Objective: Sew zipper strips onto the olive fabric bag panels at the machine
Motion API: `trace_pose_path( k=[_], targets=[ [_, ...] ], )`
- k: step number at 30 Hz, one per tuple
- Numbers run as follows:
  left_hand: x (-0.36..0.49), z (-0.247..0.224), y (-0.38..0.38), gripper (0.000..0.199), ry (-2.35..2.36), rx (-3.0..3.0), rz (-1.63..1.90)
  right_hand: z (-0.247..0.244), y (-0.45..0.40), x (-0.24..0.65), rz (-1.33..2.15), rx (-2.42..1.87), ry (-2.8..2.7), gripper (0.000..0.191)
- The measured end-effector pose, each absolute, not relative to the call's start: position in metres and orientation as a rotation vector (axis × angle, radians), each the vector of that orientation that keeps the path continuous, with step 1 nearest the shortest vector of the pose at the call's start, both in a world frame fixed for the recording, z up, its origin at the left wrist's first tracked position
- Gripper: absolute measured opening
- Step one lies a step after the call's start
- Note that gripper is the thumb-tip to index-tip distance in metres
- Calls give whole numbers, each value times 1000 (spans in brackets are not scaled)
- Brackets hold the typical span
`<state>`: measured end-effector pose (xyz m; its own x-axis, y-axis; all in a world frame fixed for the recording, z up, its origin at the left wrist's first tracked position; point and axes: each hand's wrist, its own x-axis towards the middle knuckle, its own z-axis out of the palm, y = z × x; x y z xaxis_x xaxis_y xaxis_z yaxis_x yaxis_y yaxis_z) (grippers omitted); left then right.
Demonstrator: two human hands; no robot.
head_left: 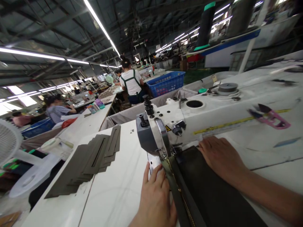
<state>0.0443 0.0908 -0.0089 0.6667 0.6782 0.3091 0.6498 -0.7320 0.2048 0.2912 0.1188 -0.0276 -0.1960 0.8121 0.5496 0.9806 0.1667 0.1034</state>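
Dark olive fabric [205, 183] with a gold zipper [181, 192] along its left side runs under the presser area of a white sewing machine [165, 119]. My left hand [155, 192] lies at the fabric's left edge, just in front of the needle area, fingers somewhat apart and pointing forward. On the far right edge of the fabric rests my right hand [220, 154], its fingers bent together at the cloth beside the machine's base; whether they pinch the edge is hard to make out.
Overlapping olive fabric pieces [94, 154] lie on the white table [113, 192] to the left. Pink-handled snippers [272, 116] are at the right on the machine. A white fan [11, 145] stands far left. Beyond are a blue crate [165, 83] and other people seated at work.
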Motion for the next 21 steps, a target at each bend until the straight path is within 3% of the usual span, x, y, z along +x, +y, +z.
trace_pose_path(
  k=[2,5,13,18,21],
  targets=[
    [44,-8,90,58,1101,2799,554,-20,110,275,-657,-1430,-2104,22],
    [43,-7,87,55,1096,2787,589,-21,97,245,-364,-1160,-2165,27],
    [37,-18,87,62,1231,2704,726,-26,83,228,0,-1073,-2259,33],
    [35,-19,88,68,1143,2748,668,-14,83,230,331,-1093,-2184,17],
    [34,-19,89,67,1087,2781,622,-14,83,229,466,-1093,-2109,17]
  ],
)
